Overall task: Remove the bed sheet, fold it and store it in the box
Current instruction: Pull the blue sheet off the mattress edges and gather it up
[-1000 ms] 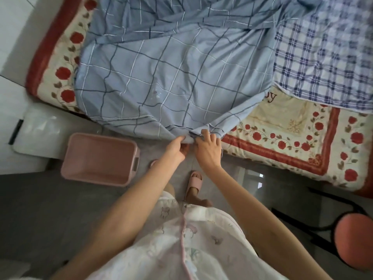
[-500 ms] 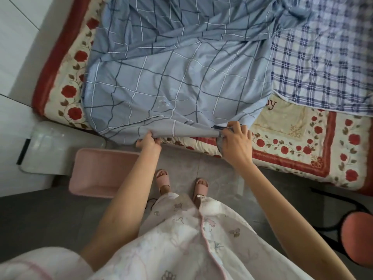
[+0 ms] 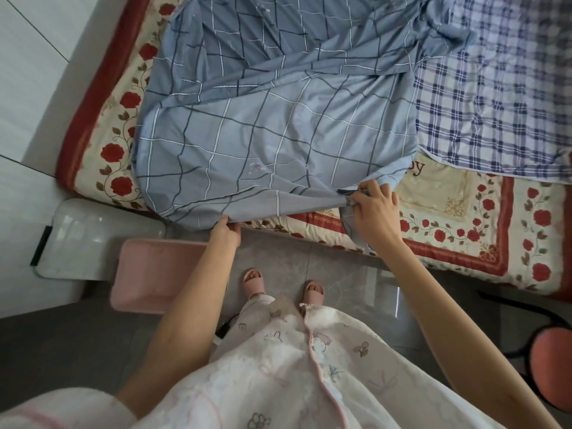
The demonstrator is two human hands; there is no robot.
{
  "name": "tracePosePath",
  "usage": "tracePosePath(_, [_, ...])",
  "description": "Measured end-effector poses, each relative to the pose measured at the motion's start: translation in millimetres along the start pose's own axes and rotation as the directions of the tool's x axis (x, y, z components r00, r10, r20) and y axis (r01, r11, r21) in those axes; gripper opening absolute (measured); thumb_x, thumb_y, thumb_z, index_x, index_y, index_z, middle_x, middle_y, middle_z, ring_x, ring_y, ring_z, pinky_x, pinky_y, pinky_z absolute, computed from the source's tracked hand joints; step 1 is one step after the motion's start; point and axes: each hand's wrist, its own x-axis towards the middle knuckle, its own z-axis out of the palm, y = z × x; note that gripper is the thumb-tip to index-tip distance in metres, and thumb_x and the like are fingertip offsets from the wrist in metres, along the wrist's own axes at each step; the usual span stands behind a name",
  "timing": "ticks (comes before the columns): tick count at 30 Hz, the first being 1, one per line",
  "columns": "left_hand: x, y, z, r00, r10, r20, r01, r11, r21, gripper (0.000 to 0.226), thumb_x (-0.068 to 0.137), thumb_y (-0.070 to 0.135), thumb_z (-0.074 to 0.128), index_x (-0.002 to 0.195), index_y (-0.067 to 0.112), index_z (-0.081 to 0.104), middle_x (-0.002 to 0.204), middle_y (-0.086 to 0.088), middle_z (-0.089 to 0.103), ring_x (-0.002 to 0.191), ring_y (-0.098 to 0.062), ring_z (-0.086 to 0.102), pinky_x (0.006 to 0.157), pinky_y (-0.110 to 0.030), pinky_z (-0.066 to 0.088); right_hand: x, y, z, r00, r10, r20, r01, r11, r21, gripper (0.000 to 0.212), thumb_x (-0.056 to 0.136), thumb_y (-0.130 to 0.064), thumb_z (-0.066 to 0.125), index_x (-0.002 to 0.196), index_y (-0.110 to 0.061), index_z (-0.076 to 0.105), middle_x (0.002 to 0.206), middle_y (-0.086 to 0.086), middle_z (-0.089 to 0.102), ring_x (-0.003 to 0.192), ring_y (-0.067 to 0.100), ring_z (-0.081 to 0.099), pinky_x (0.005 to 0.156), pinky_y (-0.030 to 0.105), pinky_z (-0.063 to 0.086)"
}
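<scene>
Across the floral bed the blue bed sheet lies mid-fold, my left grip and right grip each pinching its near edge, so I judge it needs another fold before the pink box.

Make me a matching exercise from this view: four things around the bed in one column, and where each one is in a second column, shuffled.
Things
1. blue checked sheet
2. pink box
3. plaid cloth
4. red-seated chair

Places
A. lying on the floral quilt, at the right side of the bed
B. on the floor at the picture's right edge
C. near edge gripped by the left hand and the right hand
D. on the floor, left of the person's feet

Pairs: 1-C, 2-D, 3-A, 4-B
</scene>
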Motion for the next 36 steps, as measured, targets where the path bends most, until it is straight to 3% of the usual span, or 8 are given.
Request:
tracePosePath(5, [-3.4, -2.9, -25.4, 0.999, 0.04, -0.003, -0.039, 0.995, 0.087, 0.015, 0.087, 0.007, 0.063, 0.102, 0.008, 0.06, 0.101, 0.0, 0.064, 0.107, -0.013, 0.061, 0.069, -0.017, 0.049, -7.0, 11.4, 8.6, 0.995, 0.094, -0.026, -0.094, 0.995, -0.027, 0.024, 0.089, -0.015, 0.048, 0.094, -0.008, 0.07, 0.106, 0.01, 0.056, 0.097, 0.033, 0.045, 0.082, 0.04, 0.034])
tracePosePath(8, [-3.2, -6.0, -40.3, 0.999, 0.026, -0.029, -0.022, 0.989, 0.143, 0.006, 0.089, 0.01, 0.061, 0.095, 0.012, 0.06, 0.122, 0.002, 0.062, 0.119, -0.01, 0.055, 0.079, -0.014, 0.044, -14.1, 12.0, 9.3, 0.996, 0.089, -0.021, -0.09, 0.995, -0.031, 0.02, 0.088, -0.01, 0.052, 0.095, -0.006, 0.071, 0.105, 0.011, 0.058, 0.096, 0.034, 0.047, 0.083, 0.041, 0.035])
tracePosePath(10, [-4.3, -6.3, -47.8, 0.999, 0.033, -0.024, -0.029, 0.986, 0.161, 0.02, 0.089, 0.011, 0.062, 0.108, 0.008, 0.061, 0.128, 0.0, 0.059, 0.121, -0.01, 0.053, 0.091, -0.015, 0.042, -20.6, 14.8, 10.4, 0.995, 0.087, -0.041, -0.088, 0.996, -0.033, 0.02, 0.088, -0.011, 0.053, 0.093, -0.006, 0.071, 0.103, 0.011, 0.059, 0.093, 0.034, 0.048, 0.082, 0.042, 0.037])
tracePosePath(12, [-4.8, -3.4, -53.1, 0.999, 0.008, -0.033, -0.004, 0.993, 0.119, 0.033, 0.09, 0.012, 0.061, 0.123, 0.01, 0.057, 0.131, 0.004, 0.057, 0.124, -0.005, 0.049, 0.081, -0.007, 0.043, -25.9, 14.5, 12.0, 0.999, 0.042, -0.019, -0.043, 0.998, -0.04, 0.032, 0.088, -0.023, 0.043, 0.091, -0.008, 0.072, 0.101, 0.01, 0.061, 0.092, 0.034, 0.05, 0.08, 0.043, 0.039])
tracePosePath(14, [-5.4, 2.3, -55.3, 0.999, -0.012, -0.03, 0.014, 0.996, 0.083, 0.022, 0.091, 0.013, 0.06, 0.112, 0.013, 0.061, 0.118, 0.006, 0.061, 0.105, -0.001, 0.059, 0.049, -0.006, 0.041, -31.7, 14.1, 16.9, 1.0, 0.019, 0.011, -0.018, 0.999, -0.036, 0.044, 0.087, -0.031, 0.034, 0.091, -0.009, 0.073, 0.101, 0.008, 0.062, 0.093, 0.034, 0.05, 0.081, 0.043, 0.04])
tracePosePath(17, [-10.1, 15.3, -49.5, 0.998, -0.032, 0.06, 0.031, 0.999, 0.018, 0.013, 0.092, 0.004, 0.054, 0.082, 0.012, 0.054, 0.081, 0.001, 0.054, 0.057, -0.003, 0.044, 0.035, -0.009, 0.033, -38.0, 14.5, 18.2, 0.994, 0.096, -0.055, -0.096, 0.995, 0.01, 0.042, 0.086, -0.026, 0.036, 0.094, -0.006, 0.072, 0.1, 0.01, 0.063, 0.09, 0.035, 0.052, 0.08, 0.045, 0.042])
tracePosePath(29, [-5.4, 46.9, -28.7, 0.994, -0.02, 0.104, 0.011, 0.996, 0.088, 0.025, 0.095, 0.013, 0.046, 0.07, 0.014, 0.046, 0.048, 0.004, 0.053, 0.053, -0.005, 0.036, 0.049, -0.016, 0.029, -48.0, 19.7, 27.0, 0.992, 0.107, -0.059, -0.102, 0.991, 0.088, 0.014, 0.087, -0.005, 0.052, 0.094, -0.001, 0.064, 0.089, 0.017, 0.066, 0.085, 0.035, 0.055, 0.079, 0.045, 0.042])
tracePosePath(36, [2.8, 61.9, -26.1, 0.991, -0.038, 0.131, 0.016, 0.986, 0.165, 0.025, 0.096, 0.021, 0.05, 0.071, 0.017, 0.047, 0.038, 0.005, 0.051, 0.052, -0.004, 0.036, 0.045, -0.016, 0.024, -37.2, 13.1, 23.3, 0.968, 0.204, -0.148, -0.166, 0.958, 0.233, 0.049, 0.081, -0.033, 0.021, 0.085, -0.002, 0.059, 0.078, 0.014, 0.06, 0.079, 0.03, 0.049, 0.071, 0.036, 0.03])
